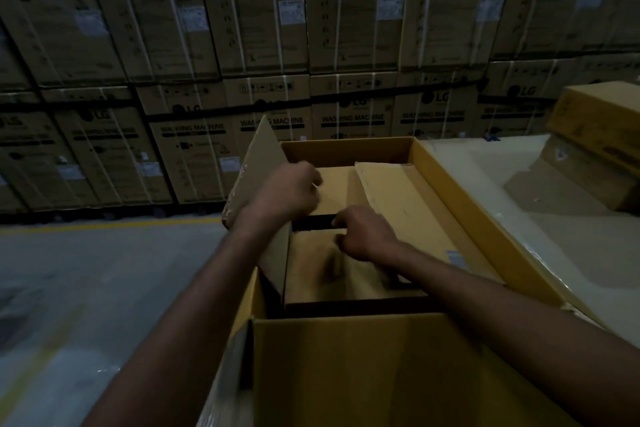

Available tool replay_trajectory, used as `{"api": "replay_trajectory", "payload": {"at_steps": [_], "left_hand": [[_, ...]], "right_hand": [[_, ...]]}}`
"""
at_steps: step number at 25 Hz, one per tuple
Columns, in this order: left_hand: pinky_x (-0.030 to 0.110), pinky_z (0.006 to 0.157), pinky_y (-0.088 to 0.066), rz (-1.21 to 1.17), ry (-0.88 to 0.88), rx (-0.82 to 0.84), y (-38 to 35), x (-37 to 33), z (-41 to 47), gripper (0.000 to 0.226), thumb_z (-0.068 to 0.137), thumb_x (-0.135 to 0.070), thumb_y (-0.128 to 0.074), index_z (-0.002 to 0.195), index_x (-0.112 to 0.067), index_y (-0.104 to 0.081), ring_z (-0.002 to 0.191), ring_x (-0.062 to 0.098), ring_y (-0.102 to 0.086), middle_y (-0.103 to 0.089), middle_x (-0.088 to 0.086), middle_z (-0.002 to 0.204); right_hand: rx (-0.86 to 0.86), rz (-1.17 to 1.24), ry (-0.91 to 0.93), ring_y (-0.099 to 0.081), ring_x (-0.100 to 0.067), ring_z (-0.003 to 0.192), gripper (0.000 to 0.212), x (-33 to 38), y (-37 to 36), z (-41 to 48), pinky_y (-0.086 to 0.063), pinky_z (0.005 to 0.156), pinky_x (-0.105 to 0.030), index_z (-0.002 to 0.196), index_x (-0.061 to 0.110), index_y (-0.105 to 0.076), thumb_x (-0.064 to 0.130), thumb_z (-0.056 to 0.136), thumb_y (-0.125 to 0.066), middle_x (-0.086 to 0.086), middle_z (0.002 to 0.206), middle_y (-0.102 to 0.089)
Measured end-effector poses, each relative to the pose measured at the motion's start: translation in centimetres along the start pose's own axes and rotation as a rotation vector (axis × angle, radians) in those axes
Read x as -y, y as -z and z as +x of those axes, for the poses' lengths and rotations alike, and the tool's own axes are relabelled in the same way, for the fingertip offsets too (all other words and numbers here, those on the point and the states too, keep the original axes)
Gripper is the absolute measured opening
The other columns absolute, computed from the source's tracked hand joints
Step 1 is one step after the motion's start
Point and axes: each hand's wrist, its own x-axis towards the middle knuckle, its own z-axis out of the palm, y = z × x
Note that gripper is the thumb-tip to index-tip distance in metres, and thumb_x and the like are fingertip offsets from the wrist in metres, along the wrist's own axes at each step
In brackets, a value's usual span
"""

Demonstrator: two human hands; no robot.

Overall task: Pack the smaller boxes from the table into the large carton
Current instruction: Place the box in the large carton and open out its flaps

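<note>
- The left hand [289,189] has its fingers curled, knuckles over the far box [336,187]; whether it holds anything cannot be told.
- The right hand [363,236] curls its fingers over the far edge of the near box [329,274], at the dark gap between the two boxes.
- Both boxes lie inside the open large carton [346,357], directly under the hands.
- The carton stands against a pale table [571,253], where another box [599,114] lies.
- Stacked washing machine cartons [242,28] line the back, beyond a grey floor [86,270].
</note>
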Motion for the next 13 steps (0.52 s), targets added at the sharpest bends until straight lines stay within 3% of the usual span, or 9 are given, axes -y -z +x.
{"api": "replay_trajectory", "payload": {"at_steps": [3, 6, 8, 11, 13], "left_hand": [[0.026, 0.069, -0.046, -0.203, 0.098, 0.282, -4.9, -3.3, 2.0, 0.028, 0.099, -0.01, -0.057, 0.125, -0.01, -0.067, 0.088, 0.016, -0.061, -0.068, 0.004, 0.107], [0.025, 0.053, -0.033, -0.394, 0.207, 0.484, -8.6, -5.4, 2.4, 0.02, 0.101, -0.004, -0.046, 0.107, -0.009, -0.064, 0.061, 0.013, -0.042, -0.053, 0.005, 0.08], [0.026, 0.057, -0.036, -0.565, 0.161, 0.521, -9.3, -6.9, 3.0, 0.024, 0.104, -0.007, -0.041, 0.112, -0.007, -0.064, 0.072, 0.017, -0.049, -0.056, 0.009, 0.093], [0.039, 0.087, -0.055, -0.917, 0.101, 0.364, -8.2, -11.1, 3.5, 0.031, 0.108, -0.011, -0.038, 0.13, -0.015, -0.058, 0.112, 0.026, -0.061, -0.063, 0.009, 0.126], [0.046, 0.099, -0.055, -1.072, 0.061, 0.31, -7.7, -14.0, 3.9, 0.041, 0.109, -0.011, -0.036, 0.146, -0.025, -0.044, 0.121, 0.025, -0.06, -0.057, 0.003, 0.137]], "right_hand": [[0.045, -0.152, -0.109, -0.045, -0.03, 0.124, 0.059, -3.8, 0.8, -0.8, -0.046, 0.096, -0.046, 0.139, 0.023, -0.052, 0.036, 0.085, -0.073, -0.005, 0.135, -0.052], [0.117, -0.107, -0.18, -0.05, -0.029, 0.118, 0.056, -6.0, 1.8, -1.8, -0.048, 0.087, -0.042, 0.134, 0.02, -0.05, 0.041, 0.087, -0.072, -0.007, 0.13, -0.054], [0.039, -0.032, -0.177, -0.06, -0.022, 0.098, 0.038, -6.9, 3.2, -2.7, -0.053, 0.074, -0.036, 0.122, 0.02, -0.058, 0.039, 0.09, -0.067, -0.003, 0.111, -0.062], [-0.133, 0.089, -0.191, -0.057, -0.013, 0.078, 0.008, -7.7, 7.5, -4.4, -0.042, 0.056, -0.028, 0.106, 0.03, -0.059, 0.03, 0.098, -0.058, 0.009, 0.085, -0.056], [-0.239, 0.039, -0.241, -0.056, -0.012, 0.072, 0.009, -8.6, 10.9, -5.5, -0.04, 0.055, -0.027, 0.105, 0.021, -0.064, 0.024, 0.098, -0.059, 0.006, 0.08, -0.055]]}}
